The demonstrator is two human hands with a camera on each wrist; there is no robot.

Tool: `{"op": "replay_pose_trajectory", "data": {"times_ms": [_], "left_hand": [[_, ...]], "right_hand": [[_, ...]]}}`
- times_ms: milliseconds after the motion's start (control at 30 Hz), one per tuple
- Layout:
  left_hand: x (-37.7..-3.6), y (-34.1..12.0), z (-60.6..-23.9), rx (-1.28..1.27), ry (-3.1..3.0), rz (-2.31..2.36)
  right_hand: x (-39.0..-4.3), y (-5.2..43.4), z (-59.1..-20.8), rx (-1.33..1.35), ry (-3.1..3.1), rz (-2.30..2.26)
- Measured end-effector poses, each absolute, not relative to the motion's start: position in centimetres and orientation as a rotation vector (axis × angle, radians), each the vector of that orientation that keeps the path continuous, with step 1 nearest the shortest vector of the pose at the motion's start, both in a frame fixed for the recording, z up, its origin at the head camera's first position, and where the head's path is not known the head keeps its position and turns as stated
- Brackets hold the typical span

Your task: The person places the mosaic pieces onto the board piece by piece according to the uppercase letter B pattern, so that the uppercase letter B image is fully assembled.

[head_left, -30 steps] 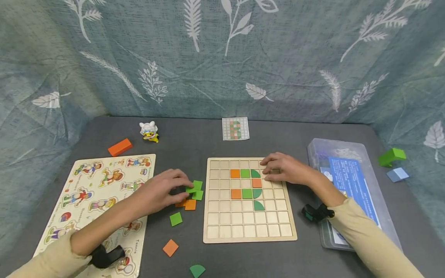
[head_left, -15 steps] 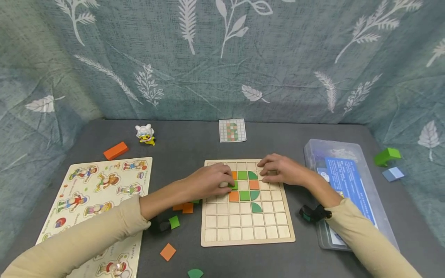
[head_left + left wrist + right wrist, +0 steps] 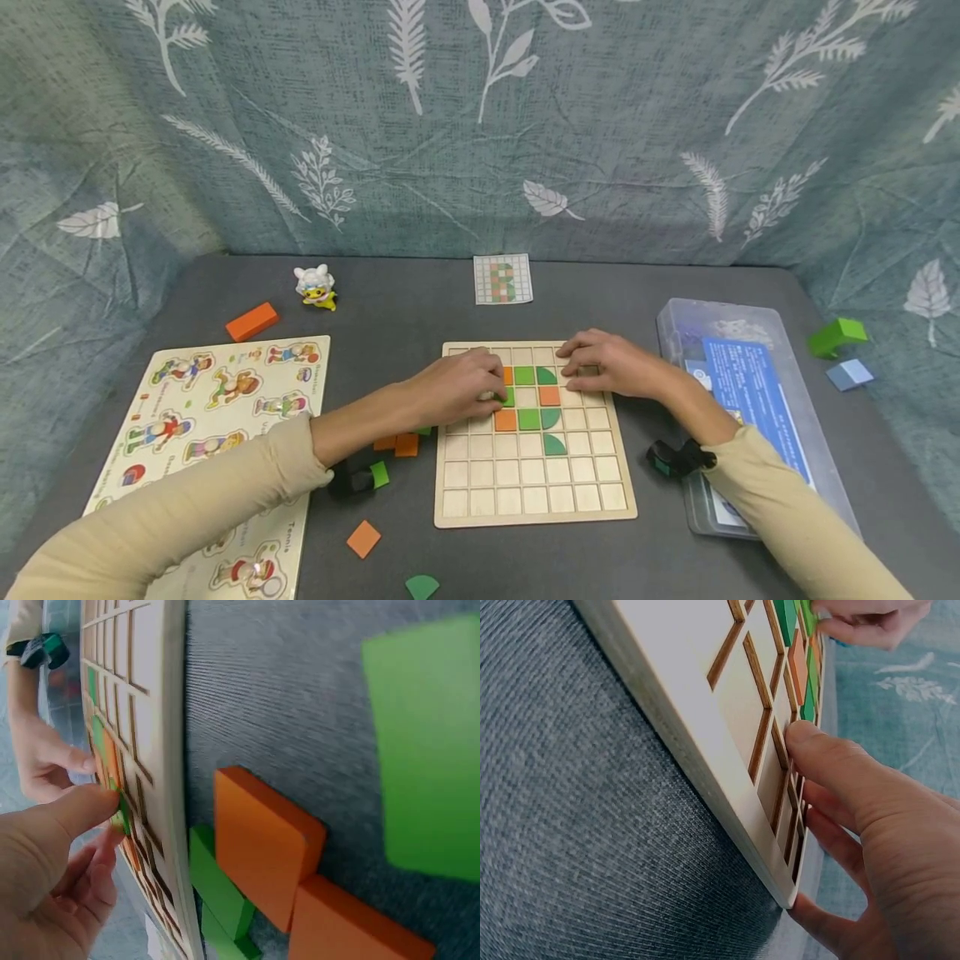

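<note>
A wooden grid board (image 3: pixel 534 521) lies on the dark table. Green and orange square tiles and dark green quarter-round tiles sit in its upper middle cells. My left hand (image 3: pixel 459 387) reaches over the board's left side. Its thumb and fingers pinch a green square tile (image 3: pixel 122 813) at a cell between two orange tiles, partly covering the upper orange one. My right hand (image 3: pixel 611 364) rests on the board's upper right corner; in the right wrist view its thumb (image 3: pixel 806 735) touches the top and other fingers are at the edge.
Left of the board lie loose orange tiles (image 3: pixel 407 445), an orange tile (image 3: pixel 363 539) and a green quarter-round (image 3: pixel 422 587). A picture puzzle board (image 3: pixel 298 492) is further left, a plastic box (image 3: pixel 678 315) right. A pattern card (image 3: pixel 502 279) and toy figure (image 3: pixel 316 289) stand behind.
My left hand has gone from the loose tile pile to the board with a green square tile, setting it at a left-middle cell. My right hand stays on the board's corner.
</note>
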State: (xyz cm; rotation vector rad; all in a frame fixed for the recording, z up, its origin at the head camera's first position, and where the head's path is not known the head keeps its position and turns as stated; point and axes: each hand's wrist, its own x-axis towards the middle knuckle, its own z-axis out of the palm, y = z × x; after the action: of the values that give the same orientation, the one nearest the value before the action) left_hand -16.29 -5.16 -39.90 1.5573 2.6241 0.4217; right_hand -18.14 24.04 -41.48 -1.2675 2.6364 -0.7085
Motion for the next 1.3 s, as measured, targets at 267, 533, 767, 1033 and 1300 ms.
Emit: {"op": "replay_pose_trajectory", "data": {"times_ms": [267,533,767,1033,1300], "left_hand": [[-15.0,-6.9,-38.3,1.385,2.653,0.432],[-12.0,-14.5,-37.7,1.096,2.728,0.551],[-7.9,-18.5,-38.3,1.038,2.813,0.569],[-5.6,-19.1,-40.0,1.061,2.867,0.646],[-5.5,-18.9,-40.7,1.047,2.903,0.575]], "right_hand": [[-18.2,24.1,-41.6,-1.271,2.632,-0.708],[-18.2,23.8,-41.1,-1.259,2.627,-0.704],[-18.2,23.8,-41.4,-1.229,2.633,-0.693],[-18.0,23.9,-41.6,-1.236,2.622,-0.700],[-18.1,23.9,-41.6,-1.242,2.626,-0.705]]}}
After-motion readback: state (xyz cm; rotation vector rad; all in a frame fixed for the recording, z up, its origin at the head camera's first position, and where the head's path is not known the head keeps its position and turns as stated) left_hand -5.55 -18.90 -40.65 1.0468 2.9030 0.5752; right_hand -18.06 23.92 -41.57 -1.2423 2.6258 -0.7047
